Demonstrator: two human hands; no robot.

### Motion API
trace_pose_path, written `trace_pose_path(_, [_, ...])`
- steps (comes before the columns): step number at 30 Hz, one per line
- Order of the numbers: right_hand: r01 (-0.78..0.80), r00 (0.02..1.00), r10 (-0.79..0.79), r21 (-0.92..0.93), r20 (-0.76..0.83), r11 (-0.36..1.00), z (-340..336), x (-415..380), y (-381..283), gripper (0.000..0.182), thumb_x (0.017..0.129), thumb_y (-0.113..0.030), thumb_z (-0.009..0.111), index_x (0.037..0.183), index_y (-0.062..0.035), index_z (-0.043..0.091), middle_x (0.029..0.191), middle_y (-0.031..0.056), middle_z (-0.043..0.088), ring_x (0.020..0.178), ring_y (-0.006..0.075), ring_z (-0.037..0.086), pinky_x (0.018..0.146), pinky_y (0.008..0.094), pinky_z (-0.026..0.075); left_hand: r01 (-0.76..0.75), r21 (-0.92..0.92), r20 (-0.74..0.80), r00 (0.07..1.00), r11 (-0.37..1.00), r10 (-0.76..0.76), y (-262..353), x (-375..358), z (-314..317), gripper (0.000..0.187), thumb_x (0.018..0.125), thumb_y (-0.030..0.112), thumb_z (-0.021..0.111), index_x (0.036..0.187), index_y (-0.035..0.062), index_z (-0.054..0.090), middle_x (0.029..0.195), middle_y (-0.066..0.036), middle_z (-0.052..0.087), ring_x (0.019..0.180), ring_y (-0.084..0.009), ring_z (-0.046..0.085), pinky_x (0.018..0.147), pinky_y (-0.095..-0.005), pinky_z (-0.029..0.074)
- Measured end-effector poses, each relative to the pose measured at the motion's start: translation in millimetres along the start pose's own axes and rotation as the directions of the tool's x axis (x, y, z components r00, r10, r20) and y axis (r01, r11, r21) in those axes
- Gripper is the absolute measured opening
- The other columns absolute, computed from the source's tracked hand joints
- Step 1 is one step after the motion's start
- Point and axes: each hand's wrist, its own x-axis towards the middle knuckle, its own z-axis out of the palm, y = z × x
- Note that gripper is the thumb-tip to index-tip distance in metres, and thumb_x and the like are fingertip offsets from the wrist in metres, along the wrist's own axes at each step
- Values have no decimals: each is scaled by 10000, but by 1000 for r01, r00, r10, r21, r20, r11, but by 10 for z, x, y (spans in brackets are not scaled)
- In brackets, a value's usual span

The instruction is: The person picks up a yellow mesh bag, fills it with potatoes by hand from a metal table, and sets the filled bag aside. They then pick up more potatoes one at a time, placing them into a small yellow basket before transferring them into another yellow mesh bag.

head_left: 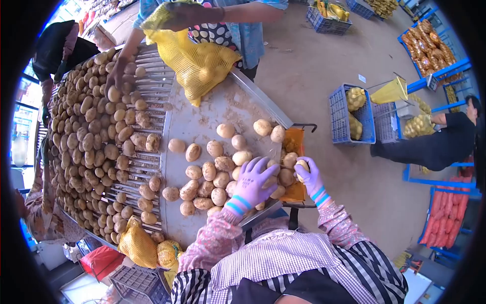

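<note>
My left hand [253,183], in a purple glove, lies with fingers spread over potatoes near the lip of the metal tray [192,119]. My right hand [312,178], gloved the same way, is closed around a potato [303,169] beyond the tray's end. Between my hands, several potatoes [286,177] sit at the mouth of an orange bag or lined holder [295,138]; its inside is mostly hidden. More loose potatoes [208,171] are spread on the tray to the left of my left hand.
A roller conveyor [157,96] heaped with potatoes adjoins the tray. Across from me, a co-worker's gloved hand [185,16] holds a yellow mesh sack [202,66]; another hand [119,76] reaches over the rollers. Filled mesh sacks [136,243] stand nearby. Blue crates [349,139] are right.
</note>
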Motion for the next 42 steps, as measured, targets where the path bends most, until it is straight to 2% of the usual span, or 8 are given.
trace_pose_path(7, [-148,989,146,-74,-36,986,-221,-29,316,334,918,-183,750,1185,-28,623,994,46,632,784,135,661,687,275,562,662,166,-376,728,731,-573,-300,-1584,-663,1093,658,437,914,1573,147,391,1603,-272,306,1480,-500,268,1189,-628,243])
trace_pose_path(17, [178,982,-147,-309,121,934,219,127,97,322,915,-227,763,1140,-45,622,981,44,657,866,161,672,779,303,548,431,251,-43,899,867,-435,-219,-1049,-382,965,617,441,912,1492,355,516,1621,-66,367,1524,-506,144,1151,-765,170])
trace_pose_path(24, [565,823,-486,-503,292,654,829,189,-538,359,900,-208,742,1193,-32,631,1194,143,675,1128,293,649,1002,392,503,173,96,18,984,980,-175,73,-757,-73,808,743,384,840,1474,255,522,1582,-114,412,1484,-409,330,1104,-724,264])
trace_pose_path(28, [580,810,-510,-528,289,620,807,182,-692,357,910,-157,707,1234,-31,628,1217,146,677,1152,304,646,1022,399,499,141,-240,-248,948,961,-201,-164,-707,-281,768,789,235,819,1485,162,504,1540,-158,462,1425,-409,424,1164,-578,368])
trace_pose_path(31, [558,807,-542,-600,234,573,575,397,-591,404,914,-144,686,1296,-36,608,1249,161,661,1184,326,627,1045,415,484,290,-18,-593,767,957,-244,-648,-687,-657,702,776,106,794,1433,116,548,1447,-188,535,1309,-426,514,1120,-513,430])
trace_pose_path(36, [521,809,-541,-705,228,481,495,725,-536,495,903,-173,696,1374,-87,571,1260,153,657,1183,339,623,1048,425,483,609,8,-606,634,793,-481,-1526,-444,-869,819,802,343,832,1503,127,469,1535,-265,420,1392,-469,419,1155,-523,371])
trace_pose_path(40, [411,905,-343,-731,253,545,659,851,-654,602,899,-235,693,1467,-171,503,1411,134,586,1228,350,611,1048,446,498,527,97,-278,829,844,-486,-1427,43,-777,897,740,575,828,1498,219,507,1562,-239,399,1438,-429,384,1172,-513,335])
trace_pose_path(42, [465,869,-345,-823,354,326,834,880,-667,719,892,-255,694,1544,-210,396,1546,141,476,1244,380,606,1028,473,515,436,148,-167,896,888,-412,-1186,247,-706,878,733,596,820,1484,247,529,1568,-214,402,1435,-408,397,1170,-518,336])
